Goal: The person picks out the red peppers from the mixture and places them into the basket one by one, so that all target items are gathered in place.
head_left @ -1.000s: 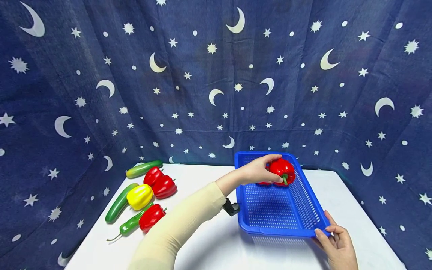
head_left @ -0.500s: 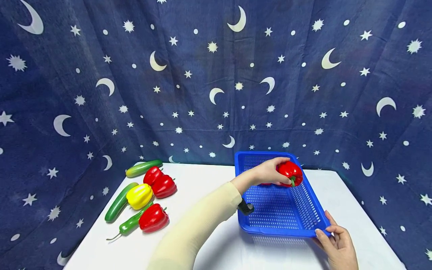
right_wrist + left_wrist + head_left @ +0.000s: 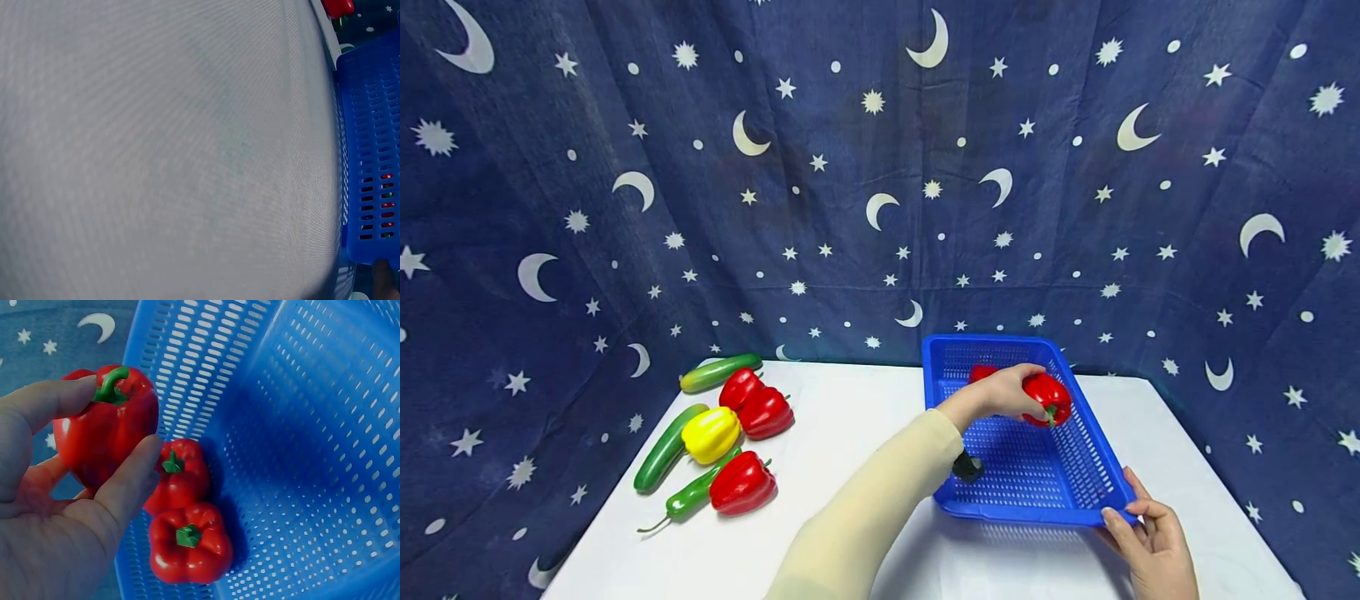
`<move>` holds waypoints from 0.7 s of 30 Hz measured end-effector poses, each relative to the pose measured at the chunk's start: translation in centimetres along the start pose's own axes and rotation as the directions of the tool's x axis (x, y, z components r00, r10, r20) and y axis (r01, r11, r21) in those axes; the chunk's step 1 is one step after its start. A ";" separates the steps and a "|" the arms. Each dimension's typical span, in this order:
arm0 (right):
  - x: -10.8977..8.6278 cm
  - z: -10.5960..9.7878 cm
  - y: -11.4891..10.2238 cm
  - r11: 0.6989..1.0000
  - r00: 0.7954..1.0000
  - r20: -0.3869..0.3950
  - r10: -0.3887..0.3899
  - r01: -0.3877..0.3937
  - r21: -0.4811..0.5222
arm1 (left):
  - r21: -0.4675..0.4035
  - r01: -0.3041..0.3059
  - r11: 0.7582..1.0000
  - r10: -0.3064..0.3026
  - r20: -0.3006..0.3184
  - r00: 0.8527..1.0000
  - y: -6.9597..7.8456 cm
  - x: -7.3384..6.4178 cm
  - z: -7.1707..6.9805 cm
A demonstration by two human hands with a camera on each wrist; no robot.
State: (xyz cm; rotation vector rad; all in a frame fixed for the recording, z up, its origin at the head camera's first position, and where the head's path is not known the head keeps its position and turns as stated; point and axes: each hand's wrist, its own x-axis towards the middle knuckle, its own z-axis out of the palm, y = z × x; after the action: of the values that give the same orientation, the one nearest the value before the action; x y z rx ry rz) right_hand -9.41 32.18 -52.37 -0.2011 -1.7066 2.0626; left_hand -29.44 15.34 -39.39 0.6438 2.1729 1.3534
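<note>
Head view: left hand [image 3: 1007,392] pinches a pepper [image 3: 1051,395] over the basket [image 3: 1022,479], right hand [image 3: 1156,546] gripping its near corner (a useful brace), so lowering gently, clear of two peppers [image 3: 192,515] by the left hand, seems wise.

The head view is bright; a soft shadow lies on the table [image 3: 850,433] along the blue basket's [image 3: 1022,514] near edge. Both wrist views are dimmer, the right soft-focused.

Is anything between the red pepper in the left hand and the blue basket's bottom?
Partly: two red bell peppers sit at the far end of the blue plastic basket, but nothing visible blocks the held bell pepper from the bare floor at the near end.
</note>
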 end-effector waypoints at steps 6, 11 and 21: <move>0.1 -0.2 0.0 1.000 0.999 0.028 -0.018 0.017 0.025 | 0.028 0.061 0.998 -0.060 -0.033 0.998 -0.3 0.3 0.4; 0.0 -0.1 -0.1 1.000 1.000 0.015 0.000 0.000 0.007 | 0.024 0.118 0.993 -0.117 -0.025 0.993 -0.7 0.6 1.0; 0.0 0.0 -0.2 1.000 1.000 0.003 0.002 -0.002 0.000 | 0.050 0.176 0.983 -0.175 -0.035 0.984 -1.6 0.6 1.4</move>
State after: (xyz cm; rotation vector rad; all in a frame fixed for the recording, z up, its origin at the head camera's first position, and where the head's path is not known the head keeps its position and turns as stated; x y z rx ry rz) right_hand -9.32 32.20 -52.22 -0.2005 -1.7090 2.0653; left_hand -29.16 16.03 -41.47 0.4413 2.2377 1.2253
